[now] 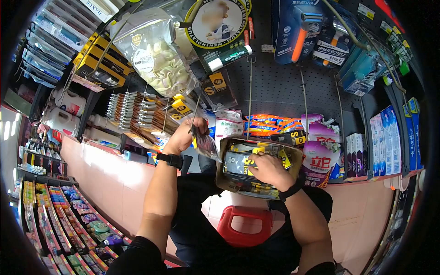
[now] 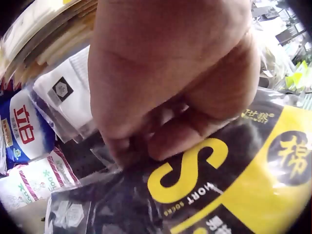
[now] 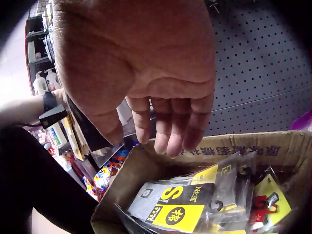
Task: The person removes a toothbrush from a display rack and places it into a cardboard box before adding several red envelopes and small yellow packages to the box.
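Note:
My left hand (image 1: 191, 133) grips the edge of a clear-wrapped pack of short socks (image 2: 195, 195) with a black and yellow label. In the left wrist view its curled fingers overlap the top of the pack. An open cardboard box (image 3: 131, 185) holds several sock packs. My right hand (image 3: 141, 73) hovers over the box with its fingers extended and slightly bent. Below those fingers, in the right wrist view, a grey and yellow sock pack (image 3: 173, 207) lies on top of the others.
Metal hooks jut from a perforated panel (image 1: 275, 87), carrying razors (image 1: 300, 39), a bag of shower puffs (image 1: 158, 64) and hanging packs. Purple detergent bags (image 1: 318, 160) stand right of the box, toothpaste boxes (image 1: 389, 137) beyond. A red stool (image 1: 243, 238) is on the floor below.

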The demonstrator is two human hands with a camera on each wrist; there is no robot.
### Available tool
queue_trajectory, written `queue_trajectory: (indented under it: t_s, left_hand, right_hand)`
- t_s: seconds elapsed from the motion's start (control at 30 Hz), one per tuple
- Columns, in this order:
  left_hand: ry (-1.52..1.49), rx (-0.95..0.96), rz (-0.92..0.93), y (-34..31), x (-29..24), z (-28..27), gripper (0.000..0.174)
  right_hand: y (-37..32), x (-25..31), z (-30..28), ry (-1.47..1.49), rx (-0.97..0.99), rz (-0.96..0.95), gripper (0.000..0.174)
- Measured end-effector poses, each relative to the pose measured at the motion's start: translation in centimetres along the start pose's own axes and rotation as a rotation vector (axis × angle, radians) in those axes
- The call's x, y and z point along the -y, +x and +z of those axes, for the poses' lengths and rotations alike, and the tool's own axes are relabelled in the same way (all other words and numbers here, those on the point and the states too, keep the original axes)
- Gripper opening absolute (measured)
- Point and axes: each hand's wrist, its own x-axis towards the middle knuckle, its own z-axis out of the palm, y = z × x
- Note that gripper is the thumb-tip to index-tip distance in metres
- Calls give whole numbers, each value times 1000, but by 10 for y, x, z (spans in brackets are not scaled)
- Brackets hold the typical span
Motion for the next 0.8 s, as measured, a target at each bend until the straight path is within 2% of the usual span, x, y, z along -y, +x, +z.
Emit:
queue_trajectory:
  t_s: [0.03,0.1,0.23,0.27,0.37,0.4,0.43,0.47,0.5,0.57,0.6,0.63,0.73,0.8]
  left_hand:
    - [0,0,-1,-1,3,-4,16]
    - [-77,179,-199,-4,9,-10,16]
    - [189,310,-234,-3,15,-8,10]
    - [128,285,-333,-2,16,-6,15]
    - [235,189,-258,3,29,10,14]
    - [269,189,-266,4,25,17,26]
    - [293,215,-277,10,36,14,27]
    - [300,203,-257,11,41,18,25]
    - [308,190,-237,12,39,29,23]
    - [375,209,-193,16,44,37,22]
    - [387,245,-178,17,40,45,22]
    - [399,281,-164,17,39,51,22]
    - [395,289,-113,18,35,67,24]
    - [417,268,-106,18,31,71,27]
  right_hand:
    - [1,-1,1,-3,6,5,34]
    - [1,0,1,-11,8,9,34]
    - [2,-1,5,-7,0,-22,33]
    - [4,-4,9,-7,2,-19,33]
    - [8,-6,13,108,-24,-64,34]
    - [10,1,7,305,30,-39,35]
    - [11,5,5,501,84,-13,36]
    - [16,-3,14,578,57,-60,40]
    - [15,-2,14,577,59,-58,40]
    - [16,4,11,758,-31,-36,45]
    - [15,7,4,711,-69,-18,56]
    - [14,6,2,711,-67,-17,56]
    - [13,1,0,615,-175,21,40]
    - [15,-7,3,575,-227,37,39]
